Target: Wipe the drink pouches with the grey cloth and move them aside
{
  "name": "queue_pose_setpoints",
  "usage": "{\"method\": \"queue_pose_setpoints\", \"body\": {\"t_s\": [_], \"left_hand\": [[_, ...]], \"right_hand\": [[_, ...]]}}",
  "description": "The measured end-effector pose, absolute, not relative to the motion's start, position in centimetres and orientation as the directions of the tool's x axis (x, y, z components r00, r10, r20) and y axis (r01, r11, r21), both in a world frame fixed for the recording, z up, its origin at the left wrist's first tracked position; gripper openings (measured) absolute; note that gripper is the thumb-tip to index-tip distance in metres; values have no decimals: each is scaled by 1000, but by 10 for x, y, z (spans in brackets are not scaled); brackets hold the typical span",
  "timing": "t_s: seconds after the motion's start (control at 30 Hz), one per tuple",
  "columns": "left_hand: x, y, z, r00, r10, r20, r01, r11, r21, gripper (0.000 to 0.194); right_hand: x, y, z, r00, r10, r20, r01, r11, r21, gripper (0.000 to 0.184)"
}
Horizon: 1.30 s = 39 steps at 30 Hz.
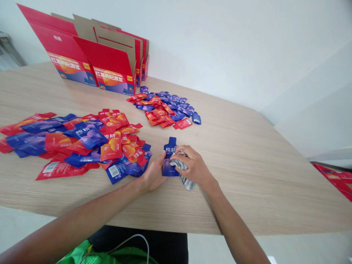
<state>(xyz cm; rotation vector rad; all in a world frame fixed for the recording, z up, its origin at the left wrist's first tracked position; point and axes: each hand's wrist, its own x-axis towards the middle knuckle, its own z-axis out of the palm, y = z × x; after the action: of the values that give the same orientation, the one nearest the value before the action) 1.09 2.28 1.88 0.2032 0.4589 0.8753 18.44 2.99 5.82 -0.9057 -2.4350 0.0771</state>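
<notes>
Item, blue pouch [168, 170]: one, in front of me at the near middle of the table [261, 172], its narrow neck pointing away, white characters on its face. Whether it lies flat on the wood or is slightly raised, I cannot tell from my camera.

Item, left hand [155, 172]: grasping the pouch by its left edge, thumb laid along the front.

Item, right hand [195, 167]: bunched around a grey-and-white cloth [189, 183] and pressing it to the right part of the pouch face — a loose end of the cloth hangs out below the fingers.

Item, large pile [82, 143]: red and blue pouches, overlapping, to my left; its right end lies just beside the left hand. Barcodes show on a red one and a blue one along the near edge.

Item, smaller pile [165, 108]: red and blue pouches again, beyond the hands, well apart from the pouch being held.

Item, cartons [114, 79]: several, red with printed blue-and-orange fronts, standing at the far left with flaps raised — two in the front row, others behind.

Item, red object [334, 179]: at my far right, cut off by the view, kind unclear.

Item, green garment [123, 256]: at the bottom edge, a pale cord [146, 242] looping over it.
</notes>
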Motion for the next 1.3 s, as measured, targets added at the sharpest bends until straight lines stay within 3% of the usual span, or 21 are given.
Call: {"method": "queue_pose_setpoints", "body": {"t_s": [0.27, 0.5, 0.67, 1.07, 1.3], "left_hand": [[8, 22, 21, 528, 792, -308, -669, 611, 423, 44], [12, 20, 17, 550, 798, -246, -647, 594, 478, 31], [13, 18, 11, 556, 798, -234, -627, 587, 513, 33], [8, 18, 22, 538, 797, -275, -651, 600, 466, 40], [12, 19, 24, 538, 794, -282, -653, 604, 457, 32]], "right_hand": [[176, 23, 59, -753, 545, 369, 486, 839, -246, 19], [176, 26, 57, -529, 709, 468, 681, 683, -265, 24], [174, 25, 55, -443, 735, 513, 725, 631, -278, 27], [172, 21, 60, -762, 549, 343, 481, 835, -268, 17], [173, 24, 57, -628, 668, 399, 632, 737, -239, 24]]}}
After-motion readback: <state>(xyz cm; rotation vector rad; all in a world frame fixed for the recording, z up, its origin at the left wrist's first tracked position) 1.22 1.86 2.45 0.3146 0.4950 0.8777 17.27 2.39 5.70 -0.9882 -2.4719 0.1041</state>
